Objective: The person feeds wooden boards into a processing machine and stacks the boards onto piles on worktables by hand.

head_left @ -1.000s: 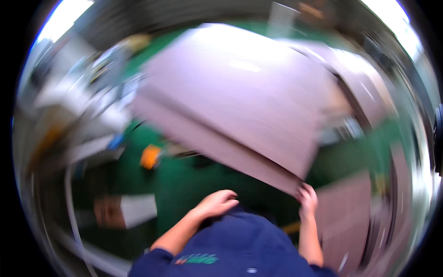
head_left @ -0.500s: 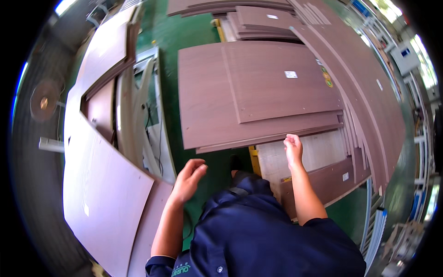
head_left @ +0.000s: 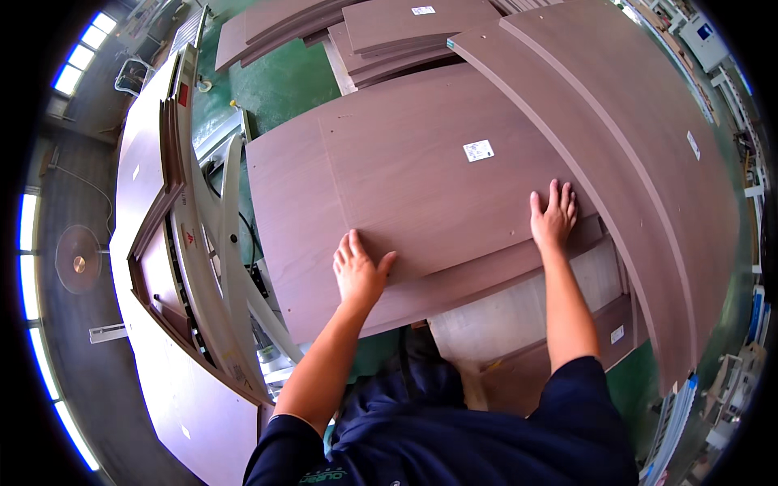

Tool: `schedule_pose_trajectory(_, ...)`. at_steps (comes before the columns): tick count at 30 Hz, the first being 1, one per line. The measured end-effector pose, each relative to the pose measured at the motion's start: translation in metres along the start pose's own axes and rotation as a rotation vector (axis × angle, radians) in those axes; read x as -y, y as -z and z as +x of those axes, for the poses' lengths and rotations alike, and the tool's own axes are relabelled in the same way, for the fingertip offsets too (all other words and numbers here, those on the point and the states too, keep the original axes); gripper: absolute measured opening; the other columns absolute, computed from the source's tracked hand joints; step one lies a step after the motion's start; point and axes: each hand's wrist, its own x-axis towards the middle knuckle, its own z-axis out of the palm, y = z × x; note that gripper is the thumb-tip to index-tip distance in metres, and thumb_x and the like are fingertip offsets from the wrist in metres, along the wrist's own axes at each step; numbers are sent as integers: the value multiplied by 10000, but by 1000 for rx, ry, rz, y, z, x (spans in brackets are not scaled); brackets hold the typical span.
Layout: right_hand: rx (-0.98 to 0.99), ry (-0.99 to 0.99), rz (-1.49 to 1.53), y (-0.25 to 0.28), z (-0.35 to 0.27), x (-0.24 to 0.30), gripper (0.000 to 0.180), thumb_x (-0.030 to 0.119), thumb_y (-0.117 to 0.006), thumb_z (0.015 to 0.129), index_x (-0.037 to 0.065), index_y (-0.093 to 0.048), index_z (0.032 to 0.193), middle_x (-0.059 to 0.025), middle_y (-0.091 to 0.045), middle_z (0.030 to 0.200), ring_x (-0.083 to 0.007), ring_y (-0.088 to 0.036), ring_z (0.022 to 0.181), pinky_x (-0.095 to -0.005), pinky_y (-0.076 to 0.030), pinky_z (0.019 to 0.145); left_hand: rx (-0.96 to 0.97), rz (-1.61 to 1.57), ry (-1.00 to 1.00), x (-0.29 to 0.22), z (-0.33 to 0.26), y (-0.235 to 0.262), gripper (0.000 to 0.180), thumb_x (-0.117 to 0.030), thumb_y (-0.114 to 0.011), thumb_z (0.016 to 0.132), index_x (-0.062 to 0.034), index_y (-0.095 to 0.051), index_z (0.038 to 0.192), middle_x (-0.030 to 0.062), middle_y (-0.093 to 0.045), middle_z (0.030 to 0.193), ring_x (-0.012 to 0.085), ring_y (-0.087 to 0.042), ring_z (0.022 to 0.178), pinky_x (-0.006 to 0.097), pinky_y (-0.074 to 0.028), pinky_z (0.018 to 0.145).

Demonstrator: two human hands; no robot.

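Observation:
Before me lies a brown wood-look panel [head_left: 429, 174] with a white label [head_left: 478, 151] on its face. It rests on a larger brown panel [head_left: 296, 243], whose surface shows at the left and along the near side. My left hand [head_left: 360, 271] lies flat near the top panel's near left corner, fingers spread. Farther right, my right hand [head_left: 554, 217] lies on the same panel near its right end, its fingers also spread. Neither hand grips anything. Long brown panels [head_left: 567, 89] overlap the right side of the stack.
On the left stands a table [head_left: 219, 275] with pale panels [head_left: 190, 405] and a metal frame. More brown panels [head_left: 284, 24] are stacked at the far side. A pale board [head_left: 519, 300] and another labelled panel lie near my right forearm. The floor [head_left: 284, 89] is green.
Both hands have moved forward from the air near my body down onto the top panel, and their fingers have spread. My view has shifted closer over the stack, and the top panel appears farther left.

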Motion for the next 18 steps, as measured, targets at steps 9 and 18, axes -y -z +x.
schedule_pose_trajectory(9,276,84,127,61,-89,43,562,402,-586,851,125,-493,1330,-196,-347,1453,-400,-349,1293,-522,-289,1027,88,-33,101,103,-31,45,788,-219,-728,744,-94,-328,1411,142,-403,1366,359,-385,1237,475,-287,1033)
schedule_pose_trajectory(18,-57,-86,-23,11,-20,-73,682,485,-623,813,3,-484,1274,-229,-499,1219,-396,-447,1173,-474,-345,1003,70,29,134,134,-30,39,686,-203,-723,753,-83,-412,1353,155,-400,1307,366,-397,1202,475,-318,1025)
